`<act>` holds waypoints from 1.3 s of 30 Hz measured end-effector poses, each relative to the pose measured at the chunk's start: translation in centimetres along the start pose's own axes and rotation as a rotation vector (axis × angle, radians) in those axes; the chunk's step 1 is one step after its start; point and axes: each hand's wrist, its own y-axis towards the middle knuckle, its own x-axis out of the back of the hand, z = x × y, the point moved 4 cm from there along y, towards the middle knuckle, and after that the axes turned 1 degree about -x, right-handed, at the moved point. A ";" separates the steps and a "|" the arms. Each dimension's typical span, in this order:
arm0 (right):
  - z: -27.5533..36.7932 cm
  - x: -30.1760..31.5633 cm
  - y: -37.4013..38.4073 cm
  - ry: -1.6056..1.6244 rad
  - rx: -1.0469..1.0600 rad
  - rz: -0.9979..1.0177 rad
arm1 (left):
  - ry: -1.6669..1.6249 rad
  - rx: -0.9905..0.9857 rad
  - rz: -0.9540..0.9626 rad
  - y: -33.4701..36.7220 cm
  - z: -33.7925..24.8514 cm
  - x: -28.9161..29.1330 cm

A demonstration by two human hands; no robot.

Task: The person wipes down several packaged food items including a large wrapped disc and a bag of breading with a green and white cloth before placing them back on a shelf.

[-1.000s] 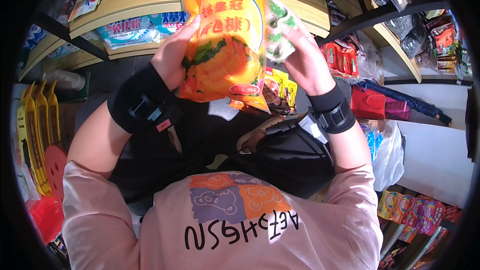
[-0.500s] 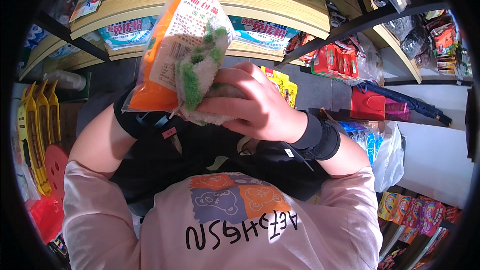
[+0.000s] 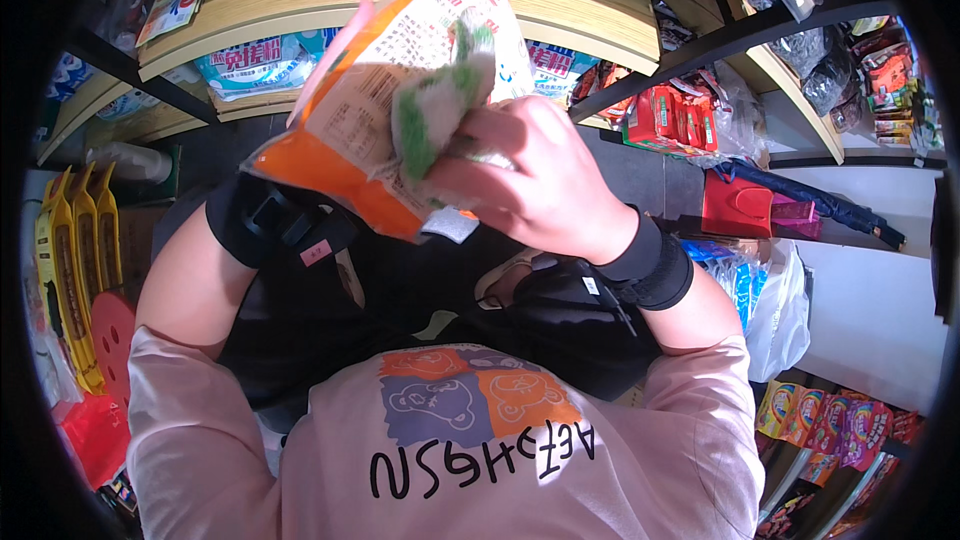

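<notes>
An orange and white plastic bag of bread crumbs point(image 3: 350, 105) is held up tilted in front of me. My left hand point(image 3: 357, 28) supports it from behind; only a pale edge of a finger shows past the bag's upper left side, and the rest is hidden. My right hand point(image 3: 535, 175) is closed around a fuzzy green and white cloth point(image 3: 445, 105). The cloth lies pressed against the bag's printed face, a little blurred by motion.
Wooden shelves point(image 3: 380, 0) stand ahead, with blue and white packages point(image 3: 255, 65) on the lower level. On the right are red packets point(image 3: 675, 120), a dark folded umbrella point(image 3: 810, 202) and a white plastic bag point(image 3: 780, 310). Yellow packages point(image 3: 75, 270) and a red stool point(image 3: 112, 340) stand at left.
The bag has shifted right and leans further over to the right. My right hand and the cloth have moved right and slightly up, covering the yellow packet behind.
</notes>
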 end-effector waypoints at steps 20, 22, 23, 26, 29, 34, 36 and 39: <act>-12.7 2.2 -4.7 0.407 -0.860 -0.515 | 0.013 0.019 0.115 0.7 1.6 3.2; -10.9 2.3 -3.6 0.121 -0.657 -0.410 | 0.039 0.010 0.111 0.5 1.6 3.5; -9.5 2.3 -2.8 0.063 -0.570 -0.379 | 0.053 0.005 0.110 0.4 1.7 3.6; -8.0 2.6 -1.9 -0.163 -0.409 -0.352 | 0.086 -0.003 0.113 0.2 1.9 3.8; -5.9 3.0 -1.1 -0.356 -0.288 -0.274 | 0.125 -0.021 0.120 0.1 2.2 4.4; 0.0 0.2 0.8 -0.084 0.069 0.052 | 0.189 -0.053 0.126 -0.2 2.1 4.9; 2.0 -0.3 0.8 0.029 0.261 0.069 | 0.160 -0.026 0.067 -0.7 2.6 4.1; 3.9 -0.5 0.3 -0.044 0.367 -0.180 | 0.121 0.018 -0.016 -1.4 2.9 1.8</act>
